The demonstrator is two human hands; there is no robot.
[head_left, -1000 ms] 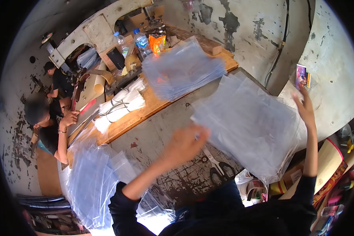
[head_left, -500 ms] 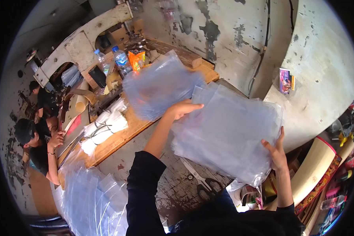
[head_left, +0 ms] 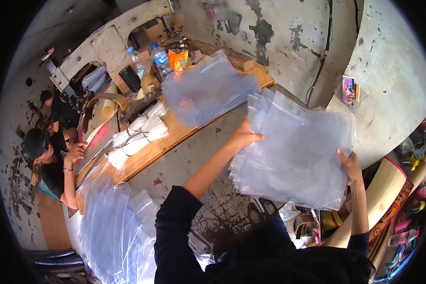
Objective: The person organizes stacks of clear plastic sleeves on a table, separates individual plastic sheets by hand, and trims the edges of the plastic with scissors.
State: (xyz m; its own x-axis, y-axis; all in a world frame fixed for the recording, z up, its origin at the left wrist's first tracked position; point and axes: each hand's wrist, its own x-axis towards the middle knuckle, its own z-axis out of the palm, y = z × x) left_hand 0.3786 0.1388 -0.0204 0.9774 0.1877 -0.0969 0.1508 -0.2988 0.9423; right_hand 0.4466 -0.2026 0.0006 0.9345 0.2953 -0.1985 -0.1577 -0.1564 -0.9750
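Note:
Between my two hands is a thick stack of clear plastic bags (head_left: pixel 298 151), tilted and a little fanned along its lower left edge. My left hand (head_left: pixel 247 134) grips the stack's left side, thumb on top and fingers underneath. At the right edge my right hand (head_left: pixel 350 166) is closed on the same stack, its thumb over the front. A second pile of clear plastic bags (head_left: pixel 208 90) lies on the wooden board beyond my left hand. Black-handled scissors (head_left: pixel 260 210) rest on the worn table below the stack, their blades partly covered by it.
More loose plastic bags (head_left: pixel 123 227) spread at the lower left. A tied white bundle (head_left: pixel 139 135), water bottles (head_left: pixel 161 61) and an orange packet (head_left: pixel 178 60) sit along the wooden board (head_left: pixel 175 137). Two people are at the left. Large rolls (head_left: pixel 376 203) lean at the right.
Both hands have shifted the stack of bags slightly in front of me, and it now lies straighter. The view has turned a little. More of the scissors' blades is covered.

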